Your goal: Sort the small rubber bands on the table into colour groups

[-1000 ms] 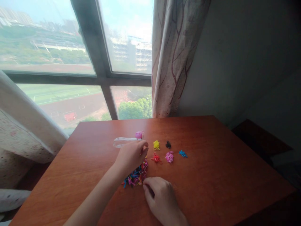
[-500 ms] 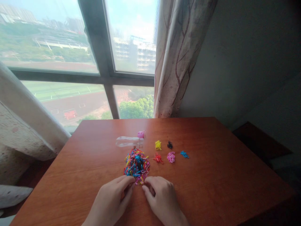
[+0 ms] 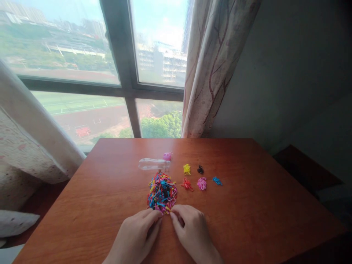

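A mixed heap of small coloured rubber bands (image 3: 162, 192) lies on the table in front of me. At its near edge, my left hand (image 3: 140, 231) pinches a rubber band, seemingly pink, between thumb and index finger. Just to the right, my right hand (image 3: 189, 229) is also closed in a pinch on a band at the heap's edge; its colour is mostly hidden by the fingertips. Beyond the heap lies a clear plastic container (image 3: 151, 164) on its side, with a pink piece (image 3: 167, 156) by its right end.
Right of the heap sit small sorted piles: yellow bands (image 3: 187, 169), black bands (image 3: 200, 169), red bands (image 3: 187, 184), pink bands (image 3: 201, 183) and blue bands (image 3: 217, 181). The brown wooden table (image 3: 247, 216) reaches to a window (image 3: 126, 88) flanked by curtains (image 3: 211, 73).
The view has shifted slightly, so everything sits a little further right. Both hands stay at the heap's near edge, with small movements of the fingertips among the bands.
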A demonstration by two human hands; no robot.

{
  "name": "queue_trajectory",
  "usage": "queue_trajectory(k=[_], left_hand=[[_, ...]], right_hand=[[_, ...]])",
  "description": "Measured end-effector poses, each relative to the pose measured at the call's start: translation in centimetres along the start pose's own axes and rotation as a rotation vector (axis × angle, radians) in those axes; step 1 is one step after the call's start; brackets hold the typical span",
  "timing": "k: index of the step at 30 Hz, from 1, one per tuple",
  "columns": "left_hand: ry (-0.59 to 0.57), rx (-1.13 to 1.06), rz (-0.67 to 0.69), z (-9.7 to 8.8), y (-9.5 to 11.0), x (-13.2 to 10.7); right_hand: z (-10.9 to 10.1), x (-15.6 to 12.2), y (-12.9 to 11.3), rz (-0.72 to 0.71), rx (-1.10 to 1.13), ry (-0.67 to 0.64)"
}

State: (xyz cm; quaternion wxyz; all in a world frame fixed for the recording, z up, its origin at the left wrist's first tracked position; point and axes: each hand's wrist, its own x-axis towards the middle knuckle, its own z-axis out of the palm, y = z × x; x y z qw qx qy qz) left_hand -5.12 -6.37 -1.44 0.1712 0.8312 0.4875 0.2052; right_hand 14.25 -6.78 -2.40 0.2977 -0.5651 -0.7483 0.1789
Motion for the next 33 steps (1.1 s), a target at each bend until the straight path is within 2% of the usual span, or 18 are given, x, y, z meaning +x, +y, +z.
queue_trajectory(k=[12, 19, 26, 33], left_hand=[[0.042, -0.028, 0.023, -0.1, -0.1, 0.1], [0.057, -0.041, 0.024, -0.4, 0.1, 0.2], [0.016, -0.016, 0.046, -0.4, 0.1, 0.2], [-0.039, 0.037, 0.035, -0.2, 0.0, 0.1]], right_hand=[[0.1, -0.1, 0.4, 0.021, 0.082, 0.004], [-0.1, 0.1, 0.7, 0.047, 0.127, 0.061], [-2.9, 4.3, 2.8, 0.084, -0.065, 0.165], [-4.4, 8.1, 4.2, 0.156, -0.290, 0.125]])
